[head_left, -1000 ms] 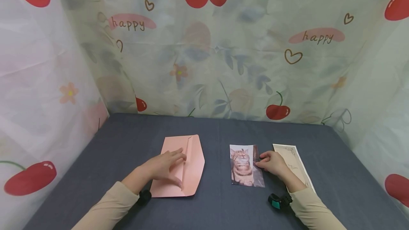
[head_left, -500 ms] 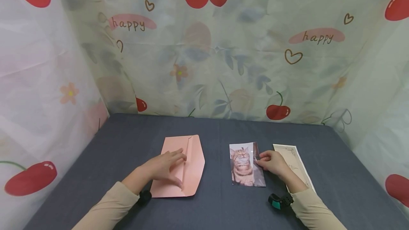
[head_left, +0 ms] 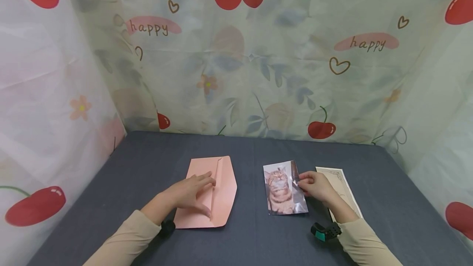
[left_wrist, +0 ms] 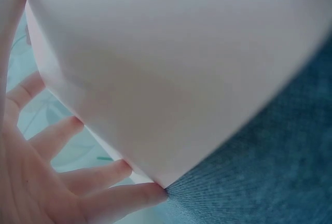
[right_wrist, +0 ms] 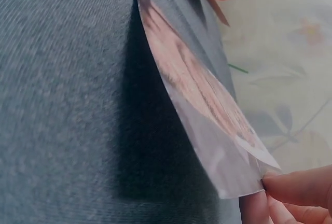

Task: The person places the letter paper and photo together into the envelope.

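Observation:
The pink envelope (head_left: pixel 224 194) lies on the dark cloth with its pointed flap unfolded to the right. Across it rests my left hand (head_left: pixel 189 192), fingers spread and tips touching the edge of the pocket. In the left wrist view, those fingertips lie along the border of the envelope (left_wrist: pixel 171 79). My right hand (head_left: pixel 315 186) pinches the right edge of a cat photo (head_left: pixel 279 190) between thumb and fingers. The right wrist view shows the photo (right_wrist: pixel 192 84) tilted, its held edge raised above the cloth and a shadow beneath it.
A cream card (head_left: pixel 339 177) with ornate corner print lies under and beyond my right wrist, partly covered. Dark cloth (head_left: pixel 255 241) covers the table. Patterned curtains (head_left: pixel 236 73) with cherries close off the back and both sides.
The right edge of the cat photo has risen, and its top has shifted slightly left and away. My right hand lifted a little with it. My left hand and the envelope stayed still.

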A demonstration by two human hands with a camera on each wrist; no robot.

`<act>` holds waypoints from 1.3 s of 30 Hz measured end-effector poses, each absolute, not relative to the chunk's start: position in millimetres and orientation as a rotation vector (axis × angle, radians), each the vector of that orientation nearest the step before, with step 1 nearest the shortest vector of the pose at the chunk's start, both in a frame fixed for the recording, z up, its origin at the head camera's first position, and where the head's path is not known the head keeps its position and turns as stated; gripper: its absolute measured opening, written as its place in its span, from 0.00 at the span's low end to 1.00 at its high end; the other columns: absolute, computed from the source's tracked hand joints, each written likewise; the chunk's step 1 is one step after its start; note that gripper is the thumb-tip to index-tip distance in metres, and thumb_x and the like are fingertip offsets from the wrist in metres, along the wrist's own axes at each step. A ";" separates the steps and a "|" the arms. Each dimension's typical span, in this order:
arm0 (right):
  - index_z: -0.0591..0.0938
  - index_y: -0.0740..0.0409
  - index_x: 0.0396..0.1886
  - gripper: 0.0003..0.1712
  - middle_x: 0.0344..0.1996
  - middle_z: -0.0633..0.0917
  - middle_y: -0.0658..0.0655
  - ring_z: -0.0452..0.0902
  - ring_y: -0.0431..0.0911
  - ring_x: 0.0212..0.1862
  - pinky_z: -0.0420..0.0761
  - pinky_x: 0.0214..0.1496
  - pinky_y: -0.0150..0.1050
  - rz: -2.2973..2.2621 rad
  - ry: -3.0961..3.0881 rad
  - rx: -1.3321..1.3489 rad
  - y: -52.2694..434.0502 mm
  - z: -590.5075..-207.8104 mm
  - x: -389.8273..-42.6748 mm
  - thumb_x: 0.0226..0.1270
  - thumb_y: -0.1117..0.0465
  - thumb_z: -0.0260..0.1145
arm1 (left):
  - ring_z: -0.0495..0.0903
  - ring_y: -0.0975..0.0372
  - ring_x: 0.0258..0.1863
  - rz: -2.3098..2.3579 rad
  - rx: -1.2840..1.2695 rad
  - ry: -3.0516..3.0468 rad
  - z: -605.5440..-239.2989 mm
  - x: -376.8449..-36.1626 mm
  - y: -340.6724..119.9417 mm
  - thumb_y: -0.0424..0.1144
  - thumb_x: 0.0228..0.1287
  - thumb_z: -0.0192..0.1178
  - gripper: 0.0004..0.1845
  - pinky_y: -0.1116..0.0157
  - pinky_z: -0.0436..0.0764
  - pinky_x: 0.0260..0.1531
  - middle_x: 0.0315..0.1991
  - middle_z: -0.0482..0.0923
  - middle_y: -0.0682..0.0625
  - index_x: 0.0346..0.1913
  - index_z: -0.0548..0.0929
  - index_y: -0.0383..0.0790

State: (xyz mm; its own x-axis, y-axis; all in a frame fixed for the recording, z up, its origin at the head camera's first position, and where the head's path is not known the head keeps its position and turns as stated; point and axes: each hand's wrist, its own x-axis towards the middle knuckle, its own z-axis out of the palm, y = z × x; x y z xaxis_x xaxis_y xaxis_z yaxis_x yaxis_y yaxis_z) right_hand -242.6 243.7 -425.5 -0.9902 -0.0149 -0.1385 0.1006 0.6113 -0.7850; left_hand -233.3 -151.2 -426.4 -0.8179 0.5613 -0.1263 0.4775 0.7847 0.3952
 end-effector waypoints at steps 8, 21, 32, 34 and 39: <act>0.73 0.74 0.49 0.18 0.35 0.84 0.66 0.78 0.40 0.30 0.82 0.32 0.35 -1.371 2.682 0.050 241.1 -421.9 -243.2 0.62 0.68 0.60 | 0.59 0.38 0.67 0.507 0.804 2.739 -426.4 -233.3 -150.9 0.69 0.35 0.67 0.41 0.41 0.64 0.61 0.73 0.53 0.45 0.54 0.68 0.57; 0.73 0.75 0.51 0.18 0.37 0.83 0.68 0.78 0.40 0.30 0.83 0.33 0.36 -1.384 2.693 0.024 235.5 -412.0 -242.0 0.63 0.68 0.60 | 0.61 0.41 0.68 0.508 0.849 2.732 -425.2 -233.0 -151.1 0.69 0.37 0.67 0.41 0.42 0.64 0.62 0.73 0.54 0.43 0.54 0.69 0.55; 0.73 0.75 0.51 0.19 0.37 0.84 0.68 0.78 0.40 0.30 0.83 0.33 0.36 -1.392 2.694 -0.021 230.2 -407.0 -243.7 0.63 0.68 0.60 | 0.59 0.40 0.68 0.516 0.820 2.727 -424.9 -232.4 -150.9 0.68 0.37 0.67 0.40 0.41 0.63 0.62 0.73 0.53 0.44 0.55 0.69 0.56; 0.73 0.75 0.51 0.18 0.37 0.84 0.68 0.78 0.40 0.29 0.83 0.33 0.35 -1.400 2.694 -0.032 228.9 -407.0 -244.4 0.63 0.68 0.60 | 0.59 0.39 0.68 0.517 0.817 2.726 -425.0 -232.4 -150.8 0.68 0.36 0.68 0.40 0.41 0.63 0.62 0.73 0.53 0.44 0.55 0.69 0.56; 0.73 0.75 0.50 0.18 0.37 0.84 0.68 0.78 0.40 0.29 0.82 0.32 0.34 -1.417 2.693 -0.056 225.1 -405.6 -243.4 0.63 0.69 0.60 | 0.58 0.36 0.67 0.517 0.808 2.733 -425.7 -232.7 -150.9 0.69 0.36 0.67 0.40 0.40 0.65 0.60 0.73 0.53 0.45 0.55 0.69 0.57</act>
